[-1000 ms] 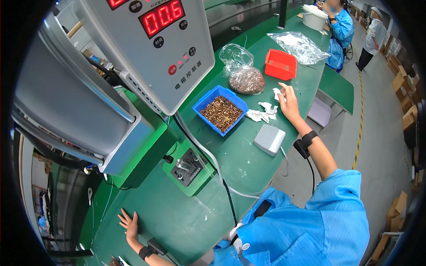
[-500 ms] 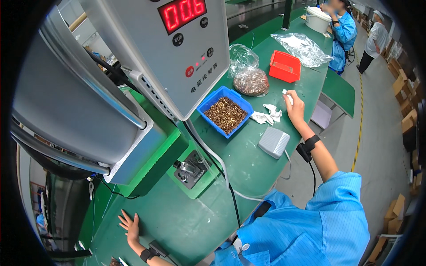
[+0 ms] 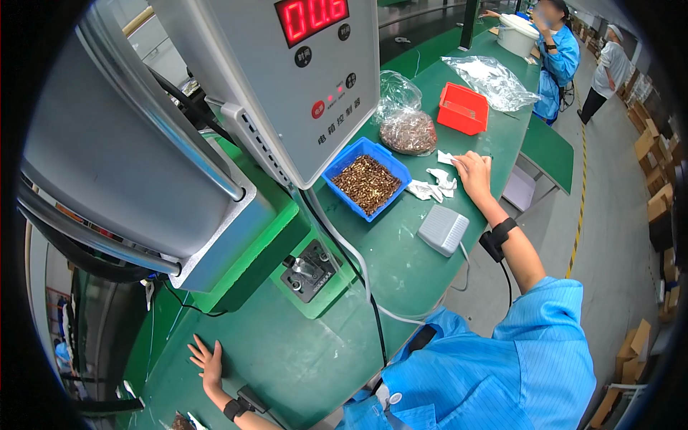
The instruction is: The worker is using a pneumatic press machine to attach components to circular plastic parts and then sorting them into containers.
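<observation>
White scraps (image 3: 432, 188): on the green table (image 3: 401, 258), just right of the blue tray (image 3: 367, 179) of brown bits.
Right hand (image 3: 473, 174): fingers loose — resting on the scraps.
Left hand (image 3: 208, 362): spread flat on table — holding nothing.

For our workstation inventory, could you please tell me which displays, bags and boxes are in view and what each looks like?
Digital display: red glowing digits on a dark panel, top of the grey control box.
Clear plastic bag: holds brown parts, behind the blue tray.
Second clear bag: crumpled, pale contents, far end of the bench.
Cardboard boxes: brown, stacked on the floor at right.
Right hand: rests on small white pieces.
</observation>
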{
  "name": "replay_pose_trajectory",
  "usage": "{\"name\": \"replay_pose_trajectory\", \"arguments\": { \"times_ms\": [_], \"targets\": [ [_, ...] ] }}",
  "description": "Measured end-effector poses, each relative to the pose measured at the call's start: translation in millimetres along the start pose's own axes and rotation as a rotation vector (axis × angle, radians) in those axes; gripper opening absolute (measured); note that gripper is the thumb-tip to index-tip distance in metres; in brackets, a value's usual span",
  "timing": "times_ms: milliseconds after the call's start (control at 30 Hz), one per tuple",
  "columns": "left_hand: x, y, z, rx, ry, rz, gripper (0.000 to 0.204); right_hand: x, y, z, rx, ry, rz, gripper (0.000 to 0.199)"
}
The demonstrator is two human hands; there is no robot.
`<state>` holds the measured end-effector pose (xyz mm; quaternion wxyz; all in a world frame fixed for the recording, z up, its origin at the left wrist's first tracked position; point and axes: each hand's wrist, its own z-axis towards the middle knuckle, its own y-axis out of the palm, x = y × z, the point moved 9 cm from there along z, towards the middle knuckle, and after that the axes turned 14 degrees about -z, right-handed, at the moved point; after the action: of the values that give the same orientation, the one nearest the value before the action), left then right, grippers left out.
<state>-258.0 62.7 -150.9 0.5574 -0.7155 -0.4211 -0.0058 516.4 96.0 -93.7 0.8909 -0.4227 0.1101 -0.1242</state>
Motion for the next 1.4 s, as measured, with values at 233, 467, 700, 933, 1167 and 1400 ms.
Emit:
{"name": "replay_pose_trajectory", "arguments": {
  "times_ms": [233, 467, 700, 933, 1167, 1400],
  "targets": [
    [1.5, 1.2, -0.4, 0.008, 0.002, -0.013, 0.078, 21.7, -12.3, -5.6, 0.119, 0.191, 0.016, 0.025],
    [0.5, -0.2, -7.0, 0.007, -0.009, 0.023, 0.078, 24.3, -11.8, -1.2, 0.229, 0.232, 0.385, 0.011],
    [7.8, 0.2, -11.5, 0.003, -0.018, 0.013, 0.082, 24.3, 0.4, -0.6, 0.057, 0.255, 0.498, 0.017],
    [12.2, -0.3, -18.7, -0.019, -0.035, 0.008, 0.085, 21.5, 21.9, 0.1, -0.226, 0.222, 0.234, 0.019],
    [13.7, 1.3, -14.9, -0.019, -0.038, 0.034, 0.085, -13.4, -5.9, 3.7, 0.064, -0.071, -0.006, 0.021],
    [25.6, -1.5, 22.7, -0.073, -0.035, 0.167, 0.084, -5.4, -13.9, 3.5, 0.027, -0.007, 0.144, 0.016]
  ]
}}
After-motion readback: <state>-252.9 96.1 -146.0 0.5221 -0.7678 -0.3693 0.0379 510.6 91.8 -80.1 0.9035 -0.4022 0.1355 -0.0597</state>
